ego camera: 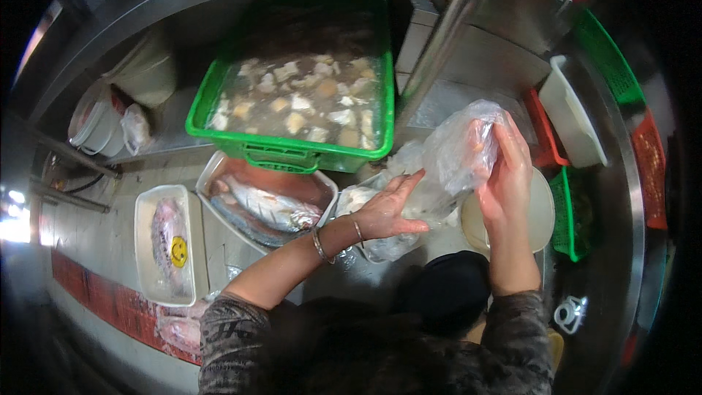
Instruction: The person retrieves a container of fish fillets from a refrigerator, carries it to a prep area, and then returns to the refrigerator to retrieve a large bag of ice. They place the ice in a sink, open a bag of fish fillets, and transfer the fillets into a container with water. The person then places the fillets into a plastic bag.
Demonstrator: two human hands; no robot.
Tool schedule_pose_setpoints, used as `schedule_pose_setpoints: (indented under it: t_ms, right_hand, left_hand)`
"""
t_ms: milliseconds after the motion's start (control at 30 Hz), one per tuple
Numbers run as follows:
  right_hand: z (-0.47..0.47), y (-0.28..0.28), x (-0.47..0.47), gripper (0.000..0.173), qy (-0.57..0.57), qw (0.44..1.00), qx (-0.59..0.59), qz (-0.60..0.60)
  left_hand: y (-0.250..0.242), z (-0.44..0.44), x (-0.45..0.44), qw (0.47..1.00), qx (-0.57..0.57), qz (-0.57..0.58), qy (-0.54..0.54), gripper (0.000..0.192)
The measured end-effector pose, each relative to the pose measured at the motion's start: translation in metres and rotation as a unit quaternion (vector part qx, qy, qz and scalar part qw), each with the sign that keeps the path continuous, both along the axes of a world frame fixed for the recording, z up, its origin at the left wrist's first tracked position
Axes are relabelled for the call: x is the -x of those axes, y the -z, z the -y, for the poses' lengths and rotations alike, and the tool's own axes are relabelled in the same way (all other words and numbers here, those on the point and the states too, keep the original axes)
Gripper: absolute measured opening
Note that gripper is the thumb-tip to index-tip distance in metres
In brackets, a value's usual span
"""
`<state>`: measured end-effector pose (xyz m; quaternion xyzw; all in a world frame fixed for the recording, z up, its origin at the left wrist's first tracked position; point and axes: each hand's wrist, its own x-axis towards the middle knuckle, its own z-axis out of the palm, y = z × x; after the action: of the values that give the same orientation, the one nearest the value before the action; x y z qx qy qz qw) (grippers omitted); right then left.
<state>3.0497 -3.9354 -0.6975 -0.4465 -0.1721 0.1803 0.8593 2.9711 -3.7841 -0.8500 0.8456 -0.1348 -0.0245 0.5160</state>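
My right hand (pixel 510 164) holds up a clear plastic bag (pixel 458 148). Something pinkish shows through the film, and whether it is food or my own fingers I cannot tell. To the left of the bag, my left hand (pixel 389 208) has its thumb and fingers spread, with nothing between them. Beneath that hand lies more clear plastic film (pixel 392 247), partly around a container of whitish contents (pixel 354 199). A round pale tub (pixel 537 208) stands behind my right wrist.
Ahead is a green crate (pixel 290 153) of whitish chunks in cloudy liquid. Left of my arms are a basin (pixel 329 189) of whole fish (pixel 263 197) and a white tub (pixel 197 274) with wrapped fish. Buckets (pixel 98 120) stand far left; a metal post (pixel 439 44) rises ahead. Baskets (pixel 565 214) line the right.
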Motion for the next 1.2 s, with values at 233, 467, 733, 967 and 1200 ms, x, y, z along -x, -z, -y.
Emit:
schedule_pose_setpoints:
  t_ms: [233,467,733,967,1200]
  right_hand:
    - [-0.083,-0.022,0.075,0.026,-0.242,0.969,-0.018,-0.051]
    - [-0.229,0.06,0.15,0.034,-0.388,0.917,0.06,0.076]
    - [-0.27,0.27,0.226,0.086,-0.416,0.816,0.37,0.158]
    - [-0.281,0.352,0.273,0.033,-0.504,0.751,0.417,-0.088]
    - [-0.287,0.35,0.267,0.009,-0.5,0.738,0.43,-0.145]
  left_hand:
    - [0.054,-0.089,0.085,0.993,0.104,0.01,-0.047,0.068]
    - [0.057,-0.183,0.247,0.913,0.192,-0.216,-0.287,0.032]
    - [0.092,-0.203,0.349,0.704,0.414,-0.232,-0.529,0.023]
    - [0.153,-0.211,0.382,0.592,0.527,-0.261,-0.551,0.04]
    - [0.191,-0.274,0.397,0.476,0.663,-0.076,-0.573,0.039]
